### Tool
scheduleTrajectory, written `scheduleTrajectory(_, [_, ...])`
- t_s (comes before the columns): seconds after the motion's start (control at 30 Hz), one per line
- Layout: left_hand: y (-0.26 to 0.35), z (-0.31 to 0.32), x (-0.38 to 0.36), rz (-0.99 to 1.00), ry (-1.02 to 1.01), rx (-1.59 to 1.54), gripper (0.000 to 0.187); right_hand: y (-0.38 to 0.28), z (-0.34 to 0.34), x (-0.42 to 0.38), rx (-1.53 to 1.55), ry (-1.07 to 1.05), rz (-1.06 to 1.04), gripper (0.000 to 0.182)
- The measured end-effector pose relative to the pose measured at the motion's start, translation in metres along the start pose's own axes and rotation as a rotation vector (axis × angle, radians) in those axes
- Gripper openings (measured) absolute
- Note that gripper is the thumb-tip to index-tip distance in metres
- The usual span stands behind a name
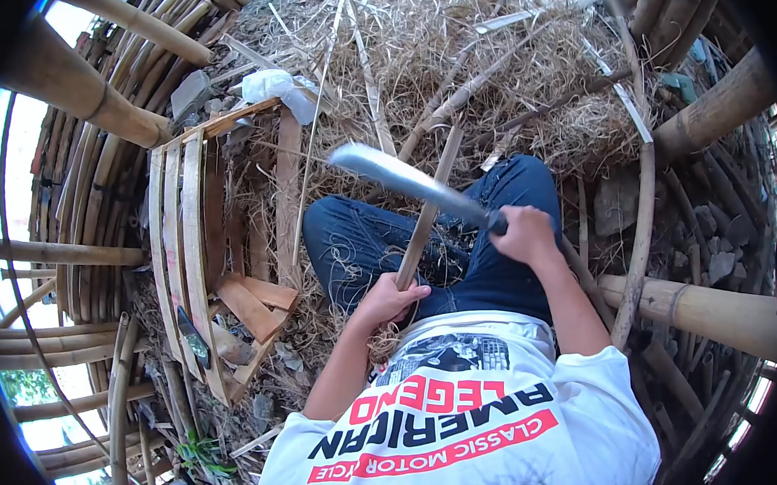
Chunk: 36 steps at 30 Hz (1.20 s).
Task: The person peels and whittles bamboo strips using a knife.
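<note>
My right hand (524, 234) is closed around the dark handle of a long machete (401, 178) whose grey blade points up and to the left. My left hand (392, 301) grips the lower end of a thin bamboo strip (433, 201) that runs up across my knees, passing under the blade. I sit in blue jeans (380, 242) and a white printed T-shirt. The blade crosses the strip about halfway along; whether they touch I cannot tell.
Split bamboo slats (178, 240) lie bundled at my left with short wood offcuts (253, 306) beside them. Thick bamboo poles (80, 95) ring the spot on both sides. Dry straw and shavings (468, 62) cover the ground ahead. A white plastic bag (278, 87) lies at the upper left.
</note>
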<state>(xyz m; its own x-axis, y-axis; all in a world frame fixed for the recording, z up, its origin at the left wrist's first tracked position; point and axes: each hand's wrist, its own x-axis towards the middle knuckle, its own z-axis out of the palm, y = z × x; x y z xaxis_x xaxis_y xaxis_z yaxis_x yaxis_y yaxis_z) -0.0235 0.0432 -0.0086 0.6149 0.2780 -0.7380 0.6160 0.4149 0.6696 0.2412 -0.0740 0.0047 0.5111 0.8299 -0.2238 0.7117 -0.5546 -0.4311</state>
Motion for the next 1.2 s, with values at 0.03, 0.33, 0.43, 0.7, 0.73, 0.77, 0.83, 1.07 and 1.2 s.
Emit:
scheduleTrajectory(0.03, [0.004, 0.001, -0.002, -0.011, 0.006, -0.012, 0.033, -0.007, 0.006, -0.007, -0.018, -0.048, -0.087, 0.023])
scheduleTrajectory(0.33, [-0.008, -0.004, -0.008, 0.086, 0.03, -0.073, 0.031, -0.047, 0.027, -0.002, -0.029, -0.264, -0.201, 0.021])
scheduleTrajectory(0.43, [-0.005, 0.002, -0.009, 0.09, 0.069, -0.035, 0.033, -0.045, 0.027, 0.004, -0.096, -0.272, -0.176, 0.021])
scheduleTrajectory(0.7, [0.0, 0.007, -0.019, 0.128, 0.09, 0.137, 0.033, -0.013, 0.002, 0.061, -0.107, -0.105, 0.009, 0.024])
scheduleTrajectory(0.73, [0.0, 0.008, -0.018, 0.129, 0.09, 0.151, 0.033, -0.006, 0.003, 0.066, -0.11, -0.097, 0.017, 0.024])
scheduleTrajectory(0.77, [-0.002, 0.007, -0.019, 0.103, 0.079, 0.162, 0.031, 0.002, 0.008, 0.071, -0.15, -0.068, 0.026, 0.025])
scheduleTrajectory(0.83, [-0.004, 0.009, -0.025, 0.066, 0.071, 0.16, 0.032, 0.017, 0.007, 0.084, -0.17, -0.045, 0.121, 0.028])
scheduleTrajectory(1.07, [-0.02, -0.019, -0.048, 0.199, 0.002, -0.113, 0.03, 0.057, -0.028, 0.135, 0.247, -0.298, 0.633, 0.038])
scheduleTrajectory(1.2, [-0.024, -0.027, -0.036, 0.132, 0.089, -0.231, 0.028, 0.046, -0.01, 0.118, 0.007, -0.041, 0.442, 0.039])
